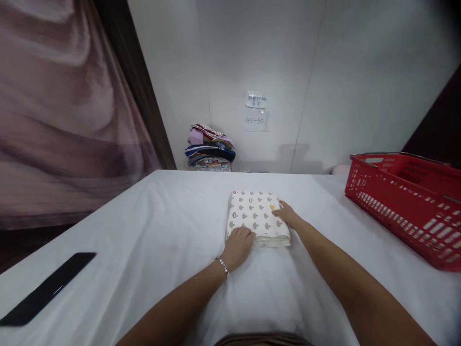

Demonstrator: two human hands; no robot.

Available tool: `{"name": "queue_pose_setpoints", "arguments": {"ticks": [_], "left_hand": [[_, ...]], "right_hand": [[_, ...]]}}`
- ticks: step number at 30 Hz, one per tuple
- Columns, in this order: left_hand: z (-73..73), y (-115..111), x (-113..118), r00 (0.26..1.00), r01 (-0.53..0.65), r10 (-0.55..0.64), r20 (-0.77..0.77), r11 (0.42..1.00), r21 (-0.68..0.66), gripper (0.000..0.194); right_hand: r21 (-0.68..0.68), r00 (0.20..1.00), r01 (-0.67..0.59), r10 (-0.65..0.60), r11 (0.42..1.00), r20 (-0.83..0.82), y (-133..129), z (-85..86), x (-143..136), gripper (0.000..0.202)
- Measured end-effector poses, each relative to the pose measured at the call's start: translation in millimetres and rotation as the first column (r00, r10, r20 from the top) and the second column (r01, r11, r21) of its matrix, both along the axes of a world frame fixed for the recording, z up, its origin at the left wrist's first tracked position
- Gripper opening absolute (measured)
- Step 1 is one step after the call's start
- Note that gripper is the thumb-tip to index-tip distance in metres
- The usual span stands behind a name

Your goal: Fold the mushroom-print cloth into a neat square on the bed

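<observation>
A white folded cloth [255,211] printed with small grey mushrooms, a few of them in other colours, lies in a neat rectangle on the white-covered table [173,221]. At its near left corner, my left hand [238,247] grips the edge with curled fingers over the top; a silver bracelet circles that wrist. My right hand [286,215] holds the right edge, thumb on the printed face and the other fingers along the side, partly hidden. Several stacked layers show at the near edge of the cloth.
A red plastic basket [403,206] stands on the right of the table. On the left lies a flat black strip [50,288]. Behind the far edge is a pile of folded fabrics [211,149]. Paper labels [256,120] are stuck to the wall; a pink curtain [65,110] hangs left.
</observation>
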State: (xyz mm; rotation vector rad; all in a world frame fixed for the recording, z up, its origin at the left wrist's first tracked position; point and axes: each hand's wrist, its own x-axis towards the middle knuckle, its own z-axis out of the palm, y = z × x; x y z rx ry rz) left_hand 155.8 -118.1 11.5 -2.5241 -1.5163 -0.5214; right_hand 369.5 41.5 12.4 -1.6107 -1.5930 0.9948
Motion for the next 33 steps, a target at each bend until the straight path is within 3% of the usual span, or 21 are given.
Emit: {"name": "queue_pose_setpoints", "arguments": {"ticks": [4, 8, 11, 13, 15, 17, 19, 22, 26, 30, 33], "left_hand": [[-1.7, 1, 22, 0.995, 0.087, -0.086, -0.042, 0.996, 0.032, 0.018], [-4.5, 2, 49, 0.988, 0.152, -0.15, -0.03, 0.987, 0.057, 0.02], [-5.5, 0, 55, 0.99, 0.138, -0.138, 0.004, 0.989, 0.058, 0.02], [-6.0, -1, 53, 0.988, 0.15, -0.152, 0.026, 0.987, 0.062, 0.02], [-6.5, -3, 51, 0.986, 0.157, -0.16, 0.048, 0.985, 0.067, 0.02], [-7.2, -4, 49, 0.983, 0.163, -0.167, 0.07, 0.984, 0.071, 0.02], [-7.9, -5, 49, 0.979, 0.175, -0.181, 0.091, 0.982, 0.075, 0.022], [-8.2, -7, 49, 0.973, 0.192, -0.199, 0.12, 0.979, 0.067, 0.024], [-6.4, -11, 47, 0.969, 0.2, -0.204, 0.143, 0.979, 0.04, 0.03], [-4.9, -12, 45, 0.968, 0.223, -0.223, 0.111, 0.975, 0.017, 0.026], [-6.2, -13, 45, 0.968, 0.23, -0.229, 0.104, 0.973, 0.004, 0.026]], "right_hand": [[-0.071, 0.992, 0.041, -0.049, 0.997, -0.12, 5, -0.2, 30, 0.087], [-0.099, 0.993, 0.115, -0.115, 0.988, 0.009, 5, -4.4, 67, 0.086], [-0.066, 0.975, 0.113, -0.098, 0.991, 0.197, 2, -0.5, 73, 0.08], [0.035, 0.919, 0.081, -0.088, 0.996, 0.384, -1, 6.6, 63, 0.074], [0.186, 0.866, -0.056, -0.045, 0.981, 0.498, -6, 14.7, 43, 0.067], [0.327, 0.847, -0.261, 0.053, 0.908, 0.529, -13, 20.9, 15, 0.059], [0.37, 0.817, -0.426, 0.175, 0.826, 0.55, -23, 22.7, -16, 0.056], [0.237, 0.699, -0.58, 0.326, 0.78, 0.637, -37, 16.7, -54, 0.059], [0.035, 0.576, -0.619, 0.423, 0.785, 0.7, -48, 3.7, -73, 0.057], [-0.002, 0.589, -0.599, 0.441, 0.801, 0.677, -43, 3.6, -71, 0.059], [0.066, 0.642, -0.556, 0.378, 0.828, 0.668, -24, 11.3, -73, 0.056]]}}
